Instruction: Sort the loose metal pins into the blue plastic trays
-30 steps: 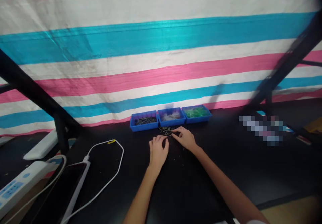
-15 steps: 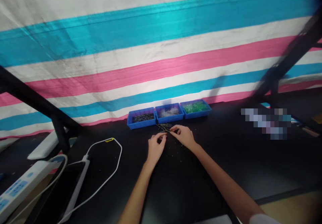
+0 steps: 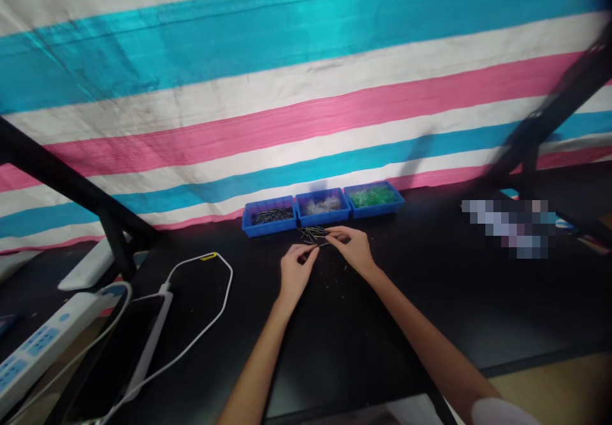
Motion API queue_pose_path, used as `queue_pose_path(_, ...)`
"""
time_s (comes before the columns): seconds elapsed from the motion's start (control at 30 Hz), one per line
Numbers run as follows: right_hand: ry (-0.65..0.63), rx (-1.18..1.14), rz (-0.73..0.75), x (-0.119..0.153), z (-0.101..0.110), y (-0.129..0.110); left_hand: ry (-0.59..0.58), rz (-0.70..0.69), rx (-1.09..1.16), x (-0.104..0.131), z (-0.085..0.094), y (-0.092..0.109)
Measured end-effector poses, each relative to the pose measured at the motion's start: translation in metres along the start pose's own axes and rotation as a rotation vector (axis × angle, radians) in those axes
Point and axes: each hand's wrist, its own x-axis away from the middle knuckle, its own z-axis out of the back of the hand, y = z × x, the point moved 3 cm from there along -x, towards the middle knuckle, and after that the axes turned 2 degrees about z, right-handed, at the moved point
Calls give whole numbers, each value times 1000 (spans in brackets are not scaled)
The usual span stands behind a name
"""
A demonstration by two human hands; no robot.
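Observation:
My left hand (image 3: 296,271) pinches one end of a thin metal pin (image 3: 323,244), just in front of the blue trays. From the right, my right hand (image 3: 354,250) has its thumb and forefinger closed at the pin's other end. A small loose heap of metal pins (image 3: 310,233) lies on the black table right beyond my fingertips. More dark pins fill the left blue tray (image 3: 270,226). Clear plastic pieces lie in the middle blue tray (image 3: 323,214), and green ones in the right blue tray (image 3: 377,208).
A white power strip (image 3: 45,342), a dark-screened phone-like device (image 3: 119,355) and a white cable (image 3: 224,304) lie to the left. Black frame legs (image 3: 71,183) slant at both sides. A striped sheet (image 3: 287,113) hangs behind. Tiny specks dot the table (image 3: 229,361).
My right hand has shifted slightly up and to the right, and the pin between the hands shows more clearly. The view has tilted a little. The trays have not been moved.

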Motion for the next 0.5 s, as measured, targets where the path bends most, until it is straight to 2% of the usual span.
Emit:
queue_pose_path(0.1, -76, -248, -9, -1, -4, -5, 15, 48, 127, -1, 1, 1)
queue_pose_path(0.17, -150, -327, -29, 1, -8, -10, 45, 71, 212, -1, 3, 1)
queue_pose_path(0.33, -199, -383, -101, 12, -21, -21, 145, 92, 293, -2, 8, 1)
queue_pose_path(0.5, -295, -322, -35, 22, -30, -32, 127, 94, 272, -2, 9, 4)
